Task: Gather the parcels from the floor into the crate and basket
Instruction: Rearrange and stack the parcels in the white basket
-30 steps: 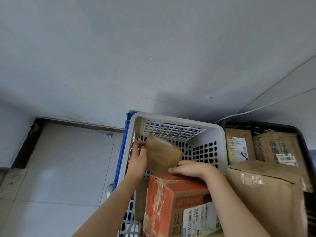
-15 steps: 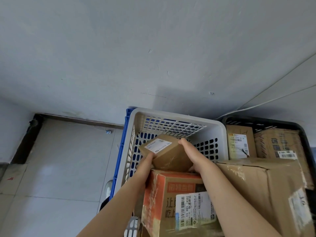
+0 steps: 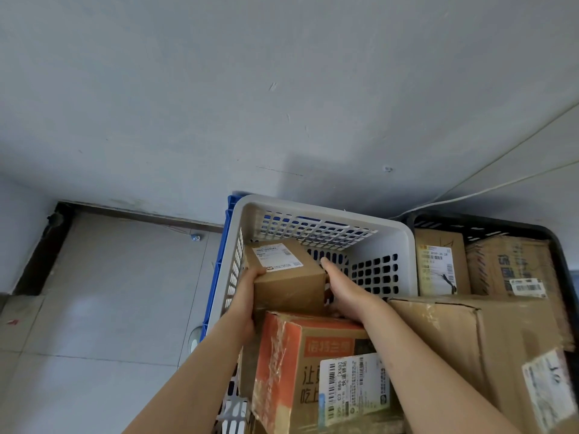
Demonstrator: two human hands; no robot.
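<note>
A small brown cardboard box with a white label [image 3: 288, 274] sits between both hands above the far half of the white perforated plastic basket [image 3: 319, 211]. The left grip [image 3: 247, 296] wraps its left edge, thumb on top. The right grip [image 3: 344, 292] presses flat against its right side with the fingers straight. The box's long axis runs away from the person, toward the basket's far wall, and it is tilted slightly. Just nearer lies an orange taped carton with a barcode label [image 3: 297, 364], already in the basket. I judge that the open gap is ahead and below, so the move is down and slightly forward, with both hands equally near.

Count: 5 parcels show, being the held 1, the orange carton, 1 large brown cardboard box [image 3: 470, 339] at right, and 2 labelled brown parcels [image 3: 435, 264] in the black plastic crate [image 3: 488, 222]. There are 2 hands, 1 basket and 1 blue crate edge [image 3: 216, 277].
</note>
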